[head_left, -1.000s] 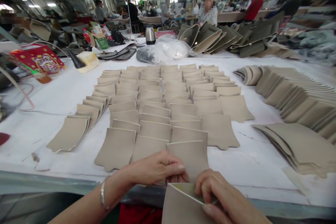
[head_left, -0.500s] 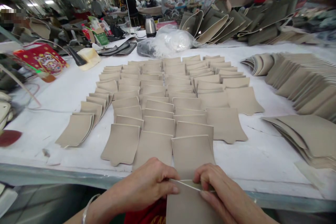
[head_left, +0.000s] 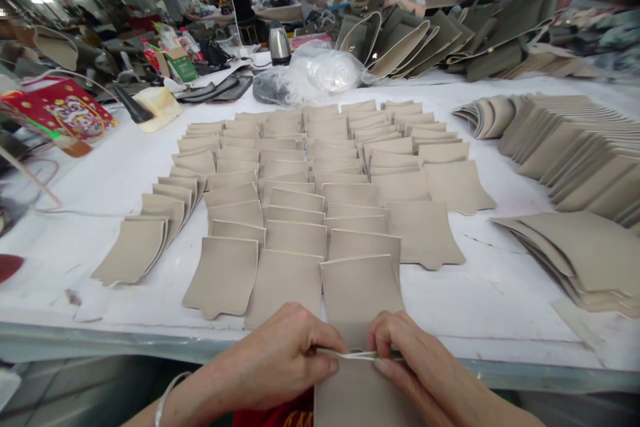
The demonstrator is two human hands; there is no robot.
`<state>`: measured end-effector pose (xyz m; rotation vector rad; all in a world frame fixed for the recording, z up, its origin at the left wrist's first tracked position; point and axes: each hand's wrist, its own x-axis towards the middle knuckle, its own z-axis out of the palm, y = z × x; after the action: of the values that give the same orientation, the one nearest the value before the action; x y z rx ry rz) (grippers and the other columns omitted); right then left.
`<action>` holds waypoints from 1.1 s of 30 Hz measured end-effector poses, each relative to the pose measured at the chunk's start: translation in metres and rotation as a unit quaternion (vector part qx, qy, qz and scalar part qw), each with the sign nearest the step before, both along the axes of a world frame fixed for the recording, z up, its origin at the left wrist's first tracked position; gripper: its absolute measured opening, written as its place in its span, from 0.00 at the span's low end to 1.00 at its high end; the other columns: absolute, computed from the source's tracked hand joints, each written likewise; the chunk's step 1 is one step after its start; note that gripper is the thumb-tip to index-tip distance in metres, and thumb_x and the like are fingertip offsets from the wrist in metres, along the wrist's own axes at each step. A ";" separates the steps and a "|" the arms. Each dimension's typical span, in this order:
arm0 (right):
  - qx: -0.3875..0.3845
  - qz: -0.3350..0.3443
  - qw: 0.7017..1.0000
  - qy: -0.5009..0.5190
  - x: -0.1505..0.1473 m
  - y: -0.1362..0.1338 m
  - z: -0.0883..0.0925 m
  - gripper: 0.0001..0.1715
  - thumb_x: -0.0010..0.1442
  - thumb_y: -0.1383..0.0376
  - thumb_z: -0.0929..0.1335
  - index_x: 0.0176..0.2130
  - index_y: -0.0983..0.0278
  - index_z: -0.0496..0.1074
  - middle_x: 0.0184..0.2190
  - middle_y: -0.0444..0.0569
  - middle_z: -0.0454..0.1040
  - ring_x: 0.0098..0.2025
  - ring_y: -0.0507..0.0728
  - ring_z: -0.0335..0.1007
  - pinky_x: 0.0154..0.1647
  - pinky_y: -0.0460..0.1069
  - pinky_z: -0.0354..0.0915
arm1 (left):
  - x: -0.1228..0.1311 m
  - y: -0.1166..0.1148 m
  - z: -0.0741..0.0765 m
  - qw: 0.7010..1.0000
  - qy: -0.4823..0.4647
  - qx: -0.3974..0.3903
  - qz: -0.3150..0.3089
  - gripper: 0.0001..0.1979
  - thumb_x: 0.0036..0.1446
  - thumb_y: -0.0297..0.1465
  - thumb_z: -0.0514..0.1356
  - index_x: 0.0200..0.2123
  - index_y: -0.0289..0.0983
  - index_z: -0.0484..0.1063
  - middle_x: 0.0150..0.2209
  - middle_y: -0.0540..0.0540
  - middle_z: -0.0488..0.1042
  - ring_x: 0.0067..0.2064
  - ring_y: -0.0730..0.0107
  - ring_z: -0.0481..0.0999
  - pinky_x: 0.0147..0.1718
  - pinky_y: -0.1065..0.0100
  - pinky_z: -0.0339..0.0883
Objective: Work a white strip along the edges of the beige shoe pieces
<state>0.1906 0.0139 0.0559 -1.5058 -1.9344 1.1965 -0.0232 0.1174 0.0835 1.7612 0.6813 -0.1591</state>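
Observation:
Both my hands pinch the top edge of a beige cut piece held upright at the table's near edge. My left hand grips its left corner with thumb and fingers closed. At its right corner my right hand is closed the same way. Just beyond my fingers, several rows of overlapping beige pieces cover the white table. The nearest laid piece lies flat right behind my hands.
Stacked fans of the same beige pieces sit at the right. A clear plastic bag, a kettle and folded dark pieces stand at the back. A red patterned box is at left. Other people work at far tables.
My hands have pressed the held piece's open top edge together; the gap seen a second ago is closed. The view tilted slightly downward.

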 end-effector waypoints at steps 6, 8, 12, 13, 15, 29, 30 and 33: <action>-0.014 0.015 1.000 -0.010 0.002 -0.001 0.003 0.10 0.67 0.71 0.54 0.36 0.60 0.59 0.36 0.51 0.67 0.39 0.60 0.65 0.40 0.55 0.64 | 0.008 -0.005 -0.006 0.999 0.011 0.035 0.006 0.11 0.55 0.27 0.54 0.21 0.36 0.65 0.22 0.54 0.58 0.27 0.75 0.59 0.28 0.74 0.52; -0.013 0.013 1.000 -0.015 0.002 0.000 0.005 0.11 0.68 0.71 0.54 0.36 0.61 0.60 0.37 0.52 0.67 0.40 0.61 0.65 0.41 0.55 0.64 | 0.009 -0.008 -0.011 0.999 0.005 0.041 0.012 0.12 0.56 0.29 0.55 0.21 0.35 0.65 0.22 0.54 0.60 0.28 0.75 0.60 0.29 0.74 0.52; -0.020 0.015 0.999 -0.021 0.004 0.001 0.006 0.10 0.68 0.71 0.54 0.36 0.60 0.59 0.37 0.51 0.67 0.40 0.61 0.64 0.41 0.56 0.64 | 0.011 -0.009 -0.017 1.000 -0.007 0.016 0.019 0.14 0.59 0.31 0.56 0.21 0.36 0.63 0.22 0.56 0.53 0.27 0.77 0.58 0.27 0.75 0.50; -0.026 0.014 0.999 -0.019 0.005 0.001 0.005 0.10 0.68 0.70 0.54 0.37 0.60 0.59 0.37 0.51 0.67 0.40 0.60 0.64 0.42 0.56 0.64 | 0.011 -0.008 -0.018 1.000 -0.009 0.007 0.021 0.14 0.60 0.32 0.55 0.22 0.36 0.63 0.22 0.56 0.52 0.27 0.77 0.57 0.26 0.75 0.50; -0.037 0.013 0.999 -0.010 0.005 0.000 0.003 0.10 0.69 0.69 0.54 0.37 0.60 0.59 0.37 0.50 0.66 0.40 0.60 0.64 0.42 0.56 0.64 | 0.011 -0.006 -0.018 0.999 -0.012 -0.003 0.029 0.15 0.63 0.32 0.52 0.23 0.36 0.64 0.23 0.56 0.53 0.27 0.77 0.57 0.26 0.75 0.50; -0.024 -0.012 1.000 0.001 0.007 -0.003 0.001 0.10 0.68 0.70 0.54 0.36 0.60 0.58 0.37 0.48 0.66 0.39 0.58 0.64 0.42 0.54 0.64 | 0.016 -0.017 -0.010 0.966 0.023 0.256 -0.020 0.08 0.64 0.26 0.54 0.34 0.38 0.72 0.32 0.51 0.75 0.37 0.70 0.75 0.38 0.71 0.61; -0.025 -0.010 1.000 0.001 0.007 -0.003 0.001 0.10 0.69 0.70 0.55 0.36 0.60 0.58 0.37 0.48 0.66 0.39 0.58 0.64 0.42 0.54 0.64 | 0.016 -0.017 -0.011 0.957 0.025 0.285 -0.043 0.09 0.64 0.26 0.53 0.33 0.37 0.72 0.32 0.50 0.75 0.36 0.68 0.75 0.37 0.70 0.62; -0.023 -0.006 1.000 0.000 0.006 -0.004 0.000 0.10 0.69 0.69 0.54 0.37 0.60 0.59 0.37 0.48 0.66 0.39 0.58 0.65 0.41 0.54 0.64 | 0.016 -0.019 -0.017 0.926 0.017 0.362 -0.106 0.09 0.62 0.24 0.52 0.31 0.36 0.70 0.31 0.48 0.74 0.32 0.66 0.74 0.32 0.68 0.63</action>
<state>0.1968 0.0099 0.0564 -1.5385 -1.9066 1.2447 -0.0070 0.0981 0.0669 2.5517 0.6114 -0.0861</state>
